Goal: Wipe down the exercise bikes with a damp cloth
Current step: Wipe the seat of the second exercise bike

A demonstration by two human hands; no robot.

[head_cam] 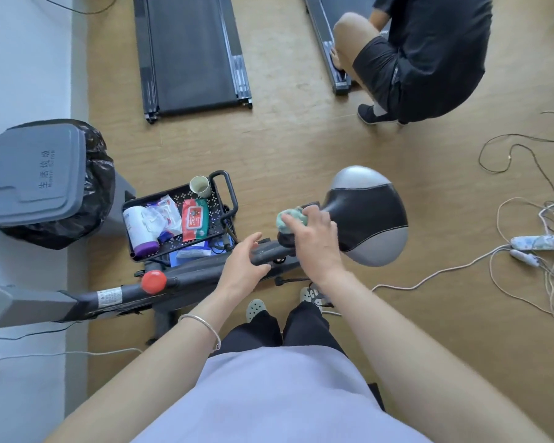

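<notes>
Cloth (289, 218), crumpled teal wad, beneath right hand (317, 239) against saddle (365, 215)

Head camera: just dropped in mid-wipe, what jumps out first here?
At centre, the right hand presses a green cloth against the nose of the black-and-grey saddle while the left hand holds the frame bar beside it. A red knob stands out lower left, and another person crouches by a treadmill at top right.

Wooden floor (285, 139) with treadmills (189, 52), cables (525, 155)
</notes>
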